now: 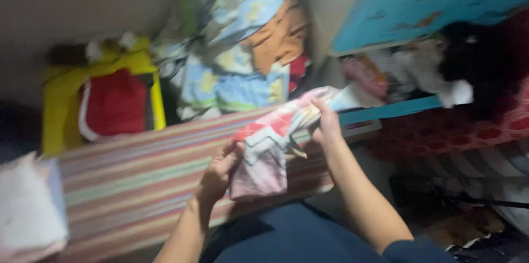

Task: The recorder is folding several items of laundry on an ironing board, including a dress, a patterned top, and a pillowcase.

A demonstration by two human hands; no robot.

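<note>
A pink, red and white patterned cloth [270, 153] hangs between both my hands above a striped bed sheet [127, 180]. My left hand [220, 170] grips the cloth's lower left edge. My right hand [326, 122] pinches its upper right corner, held higher. The cloth droops in folds between them. The picture is blurred by motion.
A yellow bag [60, 95] with a red item [113, 103] sits at the back left. A heap of blue floral bedding [231, 48] lies behind the bed. A blue shelf [419, 12] stuffed with clothes stands at right. A white bundle [27, 208] lies at left.
</note>
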